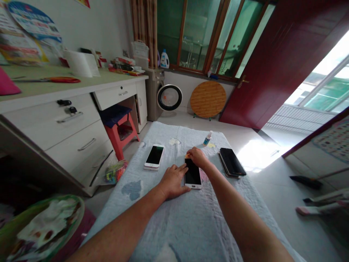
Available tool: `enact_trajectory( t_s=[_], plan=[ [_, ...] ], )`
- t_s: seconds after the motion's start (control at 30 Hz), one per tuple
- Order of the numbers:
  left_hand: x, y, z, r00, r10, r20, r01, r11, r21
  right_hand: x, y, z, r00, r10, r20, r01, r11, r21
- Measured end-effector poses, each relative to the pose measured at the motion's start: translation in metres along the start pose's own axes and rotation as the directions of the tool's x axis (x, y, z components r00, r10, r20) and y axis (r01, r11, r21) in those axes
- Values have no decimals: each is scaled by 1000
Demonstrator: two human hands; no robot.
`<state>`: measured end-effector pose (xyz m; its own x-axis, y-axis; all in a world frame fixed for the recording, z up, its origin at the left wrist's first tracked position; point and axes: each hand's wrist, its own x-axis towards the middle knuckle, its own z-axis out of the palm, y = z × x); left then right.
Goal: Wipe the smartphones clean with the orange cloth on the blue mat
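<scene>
A white-framed smartphone with a dark screen lies flat on the blue cloth cover. My left hand rests against its left side, fingers stretched over the edge and thumb by the bottom corner. At the phone's top end, my right hand is closed on a small orange wiping piece, pressed to the screen; whether it is cloth or sponge I cannot tell. Further left lies a stack of white phones. Dark phones are stacked to the right. A small spray bottle stands beyond my right hand.
Left of the covered surface are a white desk, a red stool and a full waste bin. A washing machine with its round door open and a round wooden tabletop are at the back. A red door stands right.
</scene>
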<state>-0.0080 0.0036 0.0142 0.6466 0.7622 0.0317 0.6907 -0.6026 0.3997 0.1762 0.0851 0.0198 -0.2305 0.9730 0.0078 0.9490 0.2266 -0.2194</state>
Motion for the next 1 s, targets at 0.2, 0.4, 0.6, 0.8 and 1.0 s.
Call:
enact_trajectory(
  t_s=[0.2, 0.4, 0.6, 0.8, 1.0],
  plan=[
    [0, 0, -1, 1000, -2, -8, 2, 1000, -17, -32, 6, -6, 999, -9, -45, 12, 997, 76],
    [-1, -1, 0, 1000, -12, -2, 12, 999, -47, -81, -8, -12, 988, -152, 40, 137, 958, 254],
    [0, 1, -2, 1000, -12, 13, 13, 999, -51, -89, -12, -18, 980, -168, 104, 139, 962, 236],
    [0, 1, -4, 1000, 24, -4, -24, 999, -48, -40, -5, -10, 999, -32, -3, 32, 988, 148],
    [0, 0, -5, 1000, 5, 31, -4, 1000, -25, 0, -8, -1, 998, 34, -55, -30, 998, 62]
  ],
)
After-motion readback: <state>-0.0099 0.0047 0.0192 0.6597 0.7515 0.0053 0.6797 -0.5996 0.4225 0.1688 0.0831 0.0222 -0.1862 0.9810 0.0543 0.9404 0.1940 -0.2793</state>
